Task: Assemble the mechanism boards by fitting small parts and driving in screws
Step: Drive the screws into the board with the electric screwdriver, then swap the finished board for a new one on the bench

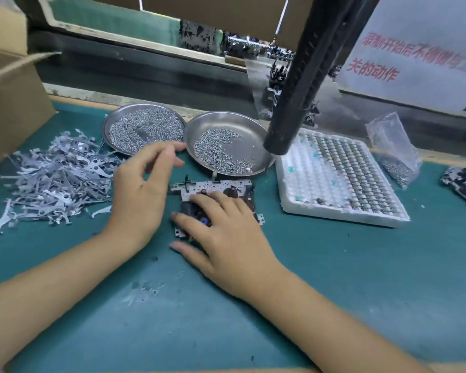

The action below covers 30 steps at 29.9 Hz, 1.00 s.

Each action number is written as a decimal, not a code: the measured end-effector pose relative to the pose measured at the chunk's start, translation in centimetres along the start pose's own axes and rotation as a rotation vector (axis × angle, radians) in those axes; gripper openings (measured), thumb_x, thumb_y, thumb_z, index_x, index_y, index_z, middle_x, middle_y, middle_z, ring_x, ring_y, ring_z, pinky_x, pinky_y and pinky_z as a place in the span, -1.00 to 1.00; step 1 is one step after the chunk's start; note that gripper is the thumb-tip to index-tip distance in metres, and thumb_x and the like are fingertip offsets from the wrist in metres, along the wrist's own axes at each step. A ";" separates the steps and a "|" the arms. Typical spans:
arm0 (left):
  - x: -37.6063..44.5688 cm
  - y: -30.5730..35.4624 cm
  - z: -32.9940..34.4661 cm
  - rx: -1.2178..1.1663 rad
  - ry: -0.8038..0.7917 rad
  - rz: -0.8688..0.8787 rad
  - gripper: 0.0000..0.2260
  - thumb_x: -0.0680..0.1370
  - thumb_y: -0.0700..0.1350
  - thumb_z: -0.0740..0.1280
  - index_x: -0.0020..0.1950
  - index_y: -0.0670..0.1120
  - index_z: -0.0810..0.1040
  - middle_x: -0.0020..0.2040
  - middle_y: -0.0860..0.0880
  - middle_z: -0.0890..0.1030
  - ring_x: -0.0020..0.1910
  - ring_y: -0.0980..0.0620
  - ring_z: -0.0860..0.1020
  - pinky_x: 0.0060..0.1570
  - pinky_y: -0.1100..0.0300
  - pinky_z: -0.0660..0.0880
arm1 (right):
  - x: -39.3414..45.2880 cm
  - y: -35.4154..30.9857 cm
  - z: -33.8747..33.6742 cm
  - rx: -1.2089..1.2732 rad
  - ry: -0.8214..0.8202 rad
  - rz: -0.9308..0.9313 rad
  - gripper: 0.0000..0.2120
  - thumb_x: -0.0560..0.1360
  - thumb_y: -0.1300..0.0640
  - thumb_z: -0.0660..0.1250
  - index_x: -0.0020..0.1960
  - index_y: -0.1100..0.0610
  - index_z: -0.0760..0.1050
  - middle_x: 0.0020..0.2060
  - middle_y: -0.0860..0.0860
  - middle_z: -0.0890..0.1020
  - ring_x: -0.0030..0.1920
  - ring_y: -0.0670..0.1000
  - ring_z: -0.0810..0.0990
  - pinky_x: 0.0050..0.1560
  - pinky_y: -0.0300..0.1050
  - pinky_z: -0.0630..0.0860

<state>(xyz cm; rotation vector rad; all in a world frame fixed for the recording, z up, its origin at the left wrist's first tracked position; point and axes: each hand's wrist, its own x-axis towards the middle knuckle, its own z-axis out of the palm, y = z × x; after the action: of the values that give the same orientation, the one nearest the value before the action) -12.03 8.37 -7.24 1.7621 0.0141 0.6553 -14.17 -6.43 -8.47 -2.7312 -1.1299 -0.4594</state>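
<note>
Head view: one mechanism board (213, 188) lies flat on the green surface (334, 278), just in front of the two round metal dishes. The right hand (226, 238) rests on the board's near half with its fingers (199, 203) straight and spread, pressing down. The left hand (143, 189) hovers just left of the board, fingers (172, 152) loosely curled and apart, holding nothing that can be seen.

The left dish (111, 125) is thickly filled with small silver screws; the right dish (253, 130) holds a thinner crescent of screws, with bare metal at its far side. The two dishes touch at their rims. A loose pile of flat grey metal levers (57, 179) spreads at the left, beside a cardboard box (11, 109). At the right, a white foam tray (301, 195) carries rows of small parts in its pockets, and a clear plastic bag (396, 149) of screws lies beyond it. A second assembly (463, 184) sits at the far right edge. A dark hanging screwdriver (301, 90) hangs over the tray's far-left corner. The near part of the surface is open.
</note>
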 end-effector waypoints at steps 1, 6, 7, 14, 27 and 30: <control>0.0 -0.1 0.0 0.009 0.001 0.009 -0.81 0.54 0.06 0.16 -0.01 0.14 0.56 -0.19 0.13 0.59 -0.18 0.27 0.51 0.01 0.12 0.46 | 0.0 -0.3 -0.4 -0.043 -0.013 0.001 -0.68 0.57 -0.08 0.19 0.17 0.06 0.57 0.21 0.14 0.54 0.19 0.21 0.48 0.09 0.09 0.44; -0.4 -0.7 0.1 0.064 -0.032 0.085 -0.81 0.54 0.13 0.14 -0.01 0.26 0.54 -0.19 0.24 0.60 -0.15 0.24 0.52 0.01 0.05 0.49 | -3.3 -1.5 -2.2 -0.075 -0.065 -0.003 -0.71 0.58 -0.04 0.11 0.08 0.04 0.56 0.19 0.08 0.54 0.15 0.16 0.49 0.02 0.03 0.44; -0.5 -0.8 0.0 0.073 -0.038 0.098 -0.81 0.54 0.13 0.14 -0.01 0.27 0.54 -0.18 0.26 0.60 -0.14 0.24 0.52 0.03 0.05 0.49 | -4.4 -1.7 -2.4 -0.061 -0.061 0.008 -0.72 0.57 -0.05 0.13 0.06 0.03 0.57 0.17 0.07 0.55 0.14 0.15 0.51 0.03 0.01 0.45; -0.4 -1.2 -0.1 0.066 -0.055 0.076 -0.81 0.53 0.17 0.14 -0.04 0.35 0.55 -0.17 0.29 0.60 -0.14 0.24 0.51 -0.01 0.08 0.44 | -13.7 3.1 -6.3 -0.156 -0.034 0.237 -0.80 0.49 -0.04 0.29 -0.04 0.02 0.63 0.10 0.06 0.63 0.09 0.14 0.60 0.02 0.01 0.56; -0.3 0.3 0.7 0.276 -0.143 0.300 -0.79 0.52 -0.07 0.25 0.03 0.27 0.49 -0.08 0.23 0.54 -0.07 0.38 0.46 0.03 0.54 0.29 | -7.4 6.1 -4.2 0.122 0.363 0.215 -0.74 0.40 0.30 0.38 0.09 0.24 0.61 -0.06 0.10 0.66 -0.08 0.13 0.63 -0.09 -0.05 0.55; 1.9 2.2 1.5 0.368 -0.205 0.346 -0.81 0.51 -0.09 0.26 0.08 0.07 0.58 -0.08 0.15 0.54 -0.05 0.20 0.49 0.07 0.41 0.33 | -2.6 6.0 -2.6 0.178 0.473 0.124 -0.72 0.41 0.33 0.36 0.11 0.28 0.60 -0.09 0.14 0.65 -0.14 0.17 0.62 -0.17 0.00 0.54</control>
<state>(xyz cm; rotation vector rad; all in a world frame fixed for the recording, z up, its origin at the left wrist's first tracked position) -10.51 7.01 -4.72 2.2079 -0.3366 0.7501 -12.21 -12.99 -7.01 -2.3427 -0.8274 -0.8805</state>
